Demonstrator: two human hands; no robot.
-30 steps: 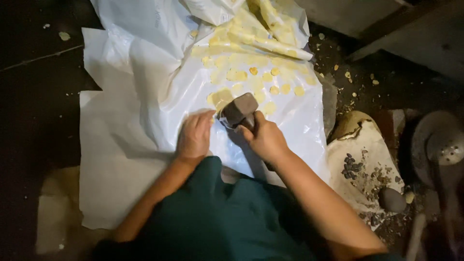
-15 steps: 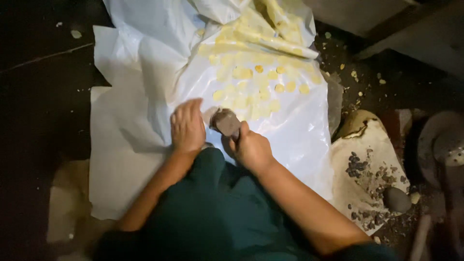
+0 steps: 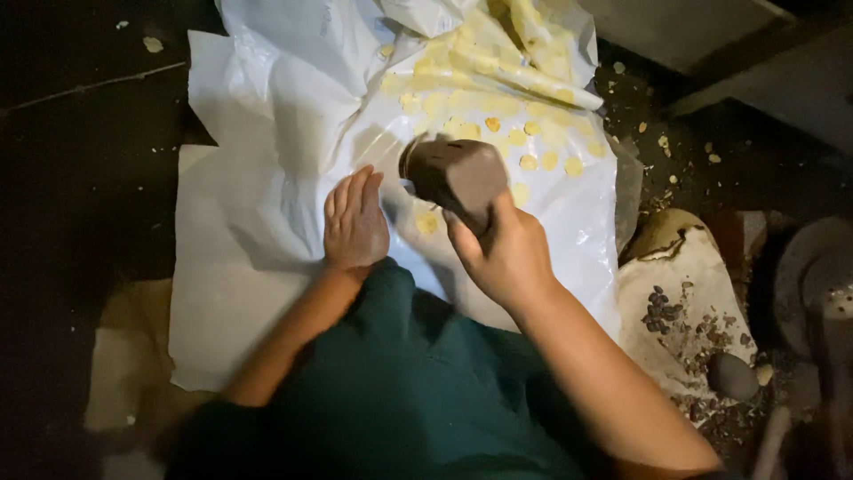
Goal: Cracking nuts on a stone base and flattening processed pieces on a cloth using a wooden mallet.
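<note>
1. The right hand (image 3: 508, 253) is gripping the handle of a heavy brown hammer (image 3: 455, 173), fingers closed tight around it. The hammer head is lifted above the sheet, not touching it.
2. The left hand (image 3: 354, 222) is lying flat and open on the white plastic sheet (image 3: 267, 178), just left of the hammer, holding nothing. It is pressing the sheet down.
3. Flat yellow pieces (image 3: 498, 120) are lying in rows under the clear plastic, on the far side of the hammer. One yellow piece (image 3: 427, 222) is sitting alone, near the hands, right below the hammer head.
4. What could go wrong — the flat hand is very close to where the hammer could land. If the hammer is coming down a bit to the left, it could hit the fingers.
5. The plastic is thin and crinkled. A hard hit could be tearing it, or the sheet could be slipping and moving the yellow pieces out of place.
6. On the right, a pale cloth (image 3: 684, 293) with dark bits and a round grey stone (image 3: 732, 375) is lying on the dirty floor.
7. Hard to see — the room is very dark. The hammer handle is hidden inside the fist. I cannot tell what the yellow pieces are made of. The round metal thing (image 3: 813, 276) at the far right is cut off and blurry.
</note>
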